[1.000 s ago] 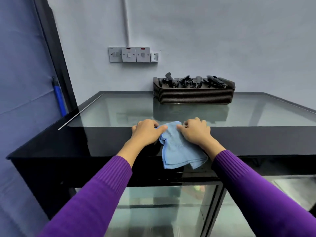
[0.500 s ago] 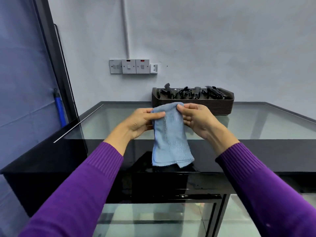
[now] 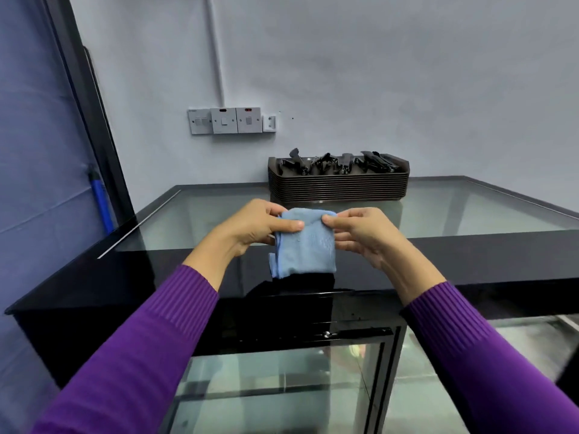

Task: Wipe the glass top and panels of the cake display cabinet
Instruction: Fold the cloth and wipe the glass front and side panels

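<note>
A light blue cloth [image 3: 305,245] hangs folded in the air above the black front band of the cake display cabinet [image 3: 156,277]. My left hand [image 3: 253,227] pinches its top left edge and my right hand [image 3: 363,236] pinches its top right edge. Behind the cloth lies the cabinet's glass top [image 3: 470,214], framed in black. Below the band, the glass front panels [image 3: 275,389] show shelves inside. Both my arms wear purple sleeves.
A stack of dark trays [image 3: 338,186] with black clips on top stands at the back of the glass top, against the wall. Wall switches [image 3: 232,120] sit above. A blue-handled tool [image 3: 101,198] leans at the left beside a dark door frame.
Both hands lifted the cloth off the cabinet's front edge into the air. It hung long half a second ago; now it is folded shorter between my hands.
</note>
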`<state>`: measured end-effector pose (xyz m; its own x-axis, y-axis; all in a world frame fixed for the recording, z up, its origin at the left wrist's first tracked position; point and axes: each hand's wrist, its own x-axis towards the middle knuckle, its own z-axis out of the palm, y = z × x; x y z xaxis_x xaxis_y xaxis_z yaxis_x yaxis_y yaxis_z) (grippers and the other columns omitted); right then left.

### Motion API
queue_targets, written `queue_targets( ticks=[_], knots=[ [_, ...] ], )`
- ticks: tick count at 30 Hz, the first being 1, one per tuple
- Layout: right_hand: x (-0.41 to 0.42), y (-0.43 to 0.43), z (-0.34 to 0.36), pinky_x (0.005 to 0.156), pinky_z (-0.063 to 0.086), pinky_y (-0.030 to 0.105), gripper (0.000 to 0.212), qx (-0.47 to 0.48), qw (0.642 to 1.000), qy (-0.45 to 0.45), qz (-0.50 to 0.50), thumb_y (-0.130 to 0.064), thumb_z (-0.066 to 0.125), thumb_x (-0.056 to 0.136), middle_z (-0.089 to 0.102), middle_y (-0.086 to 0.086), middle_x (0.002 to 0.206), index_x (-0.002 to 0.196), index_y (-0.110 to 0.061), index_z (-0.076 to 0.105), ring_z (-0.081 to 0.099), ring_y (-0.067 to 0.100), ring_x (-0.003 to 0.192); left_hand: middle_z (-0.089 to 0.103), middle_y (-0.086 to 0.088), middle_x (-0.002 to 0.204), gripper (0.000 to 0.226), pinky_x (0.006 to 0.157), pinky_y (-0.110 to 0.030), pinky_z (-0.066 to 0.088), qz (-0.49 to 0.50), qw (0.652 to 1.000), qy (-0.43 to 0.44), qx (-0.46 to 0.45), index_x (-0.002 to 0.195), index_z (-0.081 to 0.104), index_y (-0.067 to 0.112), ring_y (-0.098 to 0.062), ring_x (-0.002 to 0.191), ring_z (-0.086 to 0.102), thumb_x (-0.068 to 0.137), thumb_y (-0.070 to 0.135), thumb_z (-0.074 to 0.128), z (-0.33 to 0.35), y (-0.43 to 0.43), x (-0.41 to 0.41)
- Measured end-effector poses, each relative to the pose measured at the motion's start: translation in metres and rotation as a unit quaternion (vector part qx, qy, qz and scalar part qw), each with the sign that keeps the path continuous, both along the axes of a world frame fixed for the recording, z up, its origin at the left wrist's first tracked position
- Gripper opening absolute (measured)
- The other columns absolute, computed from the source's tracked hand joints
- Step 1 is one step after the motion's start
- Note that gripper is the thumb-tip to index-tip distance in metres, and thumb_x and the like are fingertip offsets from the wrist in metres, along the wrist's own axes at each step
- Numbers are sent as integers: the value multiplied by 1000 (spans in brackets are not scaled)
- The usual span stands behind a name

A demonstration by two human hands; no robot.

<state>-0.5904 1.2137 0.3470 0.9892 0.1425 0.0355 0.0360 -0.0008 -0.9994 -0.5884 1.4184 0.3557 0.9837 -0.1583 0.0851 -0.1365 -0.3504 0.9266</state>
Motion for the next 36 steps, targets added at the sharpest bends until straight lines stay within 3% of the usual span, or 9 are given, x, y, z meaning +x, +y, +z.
queue_targets(
  ticks=[3,7,13,18,24,29,32,34,36],
  knots=[
    [6,0,-17,54,50,24,16,-98,994,-10,-50,-10,75,83,59,8,68,87,-4,60,53,14,55,61,-6,73,23,58,-21,45,43,997,-6,56,92,72,-2,-11,67,55,76,13,81,-18,-6,4],
    [11,4,-36,55,40,25,22,-214,973,-24,-77,-14,79,78,54,1,63,70,-11,60,47,13,57,56,-9,77,26,63,-26,41,68,991,1,114,93,69,-5,-15,69,49,76,10,80,-40,-7,9],
    [15,6,-40,62,44,28,27,-233,970,-38,-54,-9,84,71,60,5,79,84,-9,60,54,17,72,53,2,65,16,58,-23,38,31,977,32,209,86,66,5,-11,60,48,79,14,78,-36,-10,3],
    [-15,4,-41,66,45,29,41,-201,978,-61,9,1,80,71,58,8,84,101,-9,55,55,19,75,65,-5,79,21,72,-30,42,13,967,49,251,92,73,7,-16,74,56,77,21,79,-31,-8,-33],
    [-92,-11,-55,66,56,25,49,-72,990,-70,97,10,80,68,68,7,78,107,-6,54,66,13,66,63,-2,76,11,69,-26,45,-6,989,6,146,87,70,8,-11,72,56,80,11,77,-50,1,-114],
    [-128,-14,-94,44,44,13,44,20,990,-21,139,13,77,70,68,13,82,104,-4,55,65,15,63,67,-5,83,16,73,-26,48,-22,997,31,61,92,65,4,-13,80,62,84,14,75,-94,8,-169],
    [-130,-9,-131,42,42,12,43,23,989,-9,149,9,80,69,69,17,88,102,-6,57,65,12,59,73,-5,88,16,74,-23,53,-5,998,62,18,97,66,5,-14,84,70,85,13,74,-130,10,-181],
    [-127,-3,-158,47,45,14,44,36,989,-11,146,6,83,67,69,18,90,102,-7,58,67,12,62,76,-10,97,23,78,-26,55,32,998,55,-13,104,67,5,-19,92,72,84,15,74,-156,13,-180],
    [-121,2,-188,65,51,24,44,54,989,-31,136,2,86,65,70,20,91,98,-11,60,70,20,75,76,-11,98,26,78,-28,54,67,996,29,-57,107,68,6,-22,93,72,83,17,75,-184,15,-176]
  ],
)
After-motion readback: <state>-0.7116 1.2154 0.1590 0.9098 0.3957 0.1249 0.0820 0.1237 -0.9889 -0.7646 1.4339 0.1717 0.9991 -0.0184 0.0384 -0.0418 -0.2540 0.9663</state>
